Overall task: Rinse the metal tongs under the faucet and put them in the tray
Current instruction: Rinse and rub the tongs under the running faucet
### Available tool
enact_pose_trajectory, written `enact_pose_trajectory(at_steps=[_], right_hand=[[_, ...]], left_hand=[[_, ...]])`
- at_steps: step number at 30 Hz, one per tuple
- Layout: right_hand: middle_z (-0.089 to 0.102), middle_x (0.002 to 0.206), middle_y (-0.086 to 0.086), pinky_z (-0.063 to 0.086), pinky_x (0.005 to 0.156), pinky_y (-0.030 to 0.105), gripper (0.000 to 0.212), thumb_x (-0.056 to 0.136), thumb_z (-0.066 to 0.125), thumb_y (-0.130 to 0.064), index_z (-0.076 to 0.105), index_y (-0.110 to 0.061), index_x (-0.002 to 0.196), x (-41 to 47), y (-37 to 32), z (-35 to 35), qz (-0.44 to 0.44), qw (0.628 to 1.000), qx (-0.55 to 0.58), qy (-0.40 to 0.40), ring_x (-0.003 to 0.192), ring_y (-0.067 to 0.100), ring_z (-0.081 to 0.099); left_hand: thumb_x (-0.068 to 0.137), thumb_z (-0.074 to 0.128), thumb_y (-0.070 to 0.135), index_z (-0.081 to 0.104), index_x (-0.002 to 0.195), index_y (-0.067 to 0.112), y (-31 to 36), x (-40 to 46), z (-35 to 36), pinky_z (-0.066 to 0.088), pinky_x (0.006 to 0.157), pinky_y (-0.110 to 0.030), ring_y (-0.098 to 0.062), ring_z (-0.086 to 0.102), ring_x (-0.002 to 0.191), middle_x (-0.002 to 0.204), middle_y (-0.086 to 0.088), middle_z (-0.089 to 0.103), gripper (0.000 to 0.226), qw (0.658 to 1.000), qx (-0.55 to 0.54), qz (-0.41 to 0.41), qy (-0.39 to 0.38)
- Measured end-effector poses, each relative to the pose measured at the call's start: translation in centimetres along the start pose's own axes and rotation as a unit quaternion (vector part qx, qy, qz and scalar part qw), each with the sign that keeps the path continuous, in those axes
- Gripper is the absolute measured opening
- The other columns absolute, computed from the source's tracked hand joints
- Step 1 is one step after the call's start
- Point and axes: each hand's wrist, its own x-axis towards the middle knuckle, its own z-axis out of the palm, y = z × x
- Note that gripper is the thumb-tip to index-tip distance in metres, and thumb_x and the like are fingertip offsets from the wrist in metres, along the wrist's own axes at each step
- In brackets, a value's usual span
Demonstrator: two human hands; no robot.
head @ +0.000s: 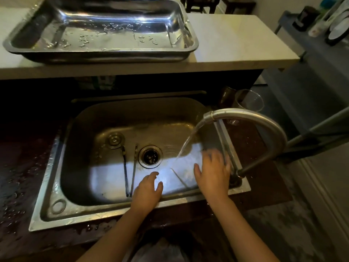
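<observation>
Step in hand: reaching for the metal tongs [130, 173], which lie on the sink [56, 178] floor, just at 9 o'clock of the drain [150, 156].
Left hand [147, 191]: released, fingers spread, empty, just beside the tongs' joined end.
Right hand [213, 172]: released, empty, blurred, below the faucet [245, 118]; water is running.
Doing it well: I judge pinching both arms shut near the joined end best; wet steel may slip.
Tray [102, 52]: wet, on the worktop [236, 40] at 12 o'clock.
Writing: none readable.
</observation>
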Motion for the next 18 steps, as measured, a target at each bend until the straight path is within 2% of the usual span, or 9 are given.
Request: enact_pose_trajectory(at_steps=[1, 3, 5, 7, 10, 11, 13, 15, 18], right_hand=[[0.058, 0.124, 0.012, 0.038, 0.099, 0.039, 0.036, 0.087, 0.053, -0.034, 0.058, -0.015, 0.117, 0.1, -1.1, 0.5, -0.009, 0.999, 0.041, -0.033, 0.117, 0.027, 0.051], [0.066, 0.102, 0.007, 0.046, 0.074, 0.031, 0.020, 0.087, 0.055, -0.034, 0.064, -0.017, 0.093, 0.9, -3.5, 1.7, 0.009, 0.982, 0.129, -0.138, 0.091, 0.023, 0.060], [0.068, 0.092, 0.005, 0.045, 0.068, 0.029, 0.018, 0.085, 0.057, -0.035, 0.059, -0.020, 0.074, 2.5, -6.1, 3.2, 0.042, 0.956, 0.185, -0.222, 0.083, 0.023, 0.061], [0.070, 0.091, 0.007, 0.048, 0.071, 0.030, 0.021, 0.081, 0.062, -0.033, 0.053, -0.022, 0.065, 4.2, -8.6, 5.1, 0.095, 0.919, 0.261, -0.278, 0.084, 0.026, 0.065], [0.071, 0.097, 0.013, 0.057, 0.076, 0.038, 0.018, 0.078, 0.067, -0.030, 0.054, -0.018, 0.073, 6.1, -11.7, 8.5, 0.148, 0.875, 0.317, -0.335, 0.082, 0.031, 0.070], [0.070, 0.098, 0.014, 0.057, 0.079, 0.040, 0.018, 0.078, 0.067, -0.030, 0.055, -0.016, 0.077, 6.6, -12.6, 9.7, 0.141, 0.880, 0.297, -0.344, 0.083, 0.032, 0.069], [0.069, 0.103, 0.012, 0.053, 0.080, 0.035, 0.021, 0.079, 0.065, -0.032, 0.060, -0.015, 0.089, 7.3, -14.2, 12.3, 0.110, 0.905, 0.228, -0.342, 0.092, 0.030, 0.066], [0.066, 0.110, 0.010, 0.048, 0.078, 0.032, 0.029, 0.080, 0.065, -0.033, 0.061, -0.015, 0.102, 7.6, -15.4, 14.3, 0.084, 0.925, 0.175, -0.326, 0.101, 0.030, 0.061], [0.065, 0.112, 0.011, 0.048, 0.076, 0.033, 0.028, 0.081, 0.063, -0.028, 0.059, -0.013, 0.105, 7.7, -16.8, 17.0, 0.046, 0.943, 0.122, -0.307, 0.103, 0.031, 0.060]], left_hand=[[0.090, 0.048, 0.023, 0.052, 0.122, 0.018, -0.2, 0.3, -0.7, 0.046, 0.085, -0.029, -0.020, 0.060, 0.101, 0.121, -0.007, 0.062, 0.033, 0.998, -0.059, -0.030, 0.005], [0.088, 0.050, 0.016, 0.062, 0.103, 0.015, -1.2, 1.3, -2.2, 0.044, 0.070, -0.025, -0.019, 0.061, 0.083, 0.102, -0.009, 0.068, 0.019, 0.987, -0.131, -0.079, 0.045], [0.087, 0.051, 0.011, 0.061, 0.080, 0.015, -2.8, 2.6, -4.1, 0.046, 0.062, -0.027, -0.024, 0.063, 0.074, 0.086, -0.011, 0.068, 0.012, 0.970, -0.194, -0.127, 0.078], [0.085, 0.052, 0.008, 0.058, 0.070, 0.015, -4.6, 4.0, -5.6, 0.048, 0.061, -0.030, -0.026, 0.062, 0.066, 0.077, -0.013, 0.067, 0.018, 0.954, -0.227, -0.172, 0.089], [0.084, 0.056, 0.014, 0.059, 0.074, 0.014, -7.4, 6.1, -6.6, 0.048, 0.066, -0.030, -0.024, 0.065, 0.073, 0.083, -0.013, 0.068, 0.010, 0.961, -0.172, -0.210, 0.058], [0.083, 0.058, 0.016, 0.058, 0.074, 0.016, -8.1, 6.7, -6.6, 0.047, 0.065, -0.028, -0.021, 0.064, 0.072, 0.086, -0.012, 0.069, 0.009, 0.962, -0.154, -0.217, 0.053], [0.082, 0.061, 0.020, 0.058, 0.079, 0.017, -9.6, 8.1, -6.3, 0.046, 0.067, -0.026, -0.016, 0.063, 0.072, 0.093, -0.012, 0.070, 0.005, 0.966, -0.113, -0.227, 0.045], [0.081, 0.062, 0.024, 0.060, 0.094, 0.016, -10.5, 9.2, -5.6, 0.047, 0.078, -0.030, -0.024, 0.064, 0.089, 0.102, -0.011, 0.069, 0.015, 0.973, -0.051, -0.224, 0.031], [0.082, 0.059, 0.025, 0.057, 0.105, 0.018, -11.4, 10.6, -4.4, 0.047, 0.078, -0.033, -0.025, 0.061, 0.100, 0.110, -0.007, 0.065, 0.024, 0.979, 0.031, -0.199, 0.014]])
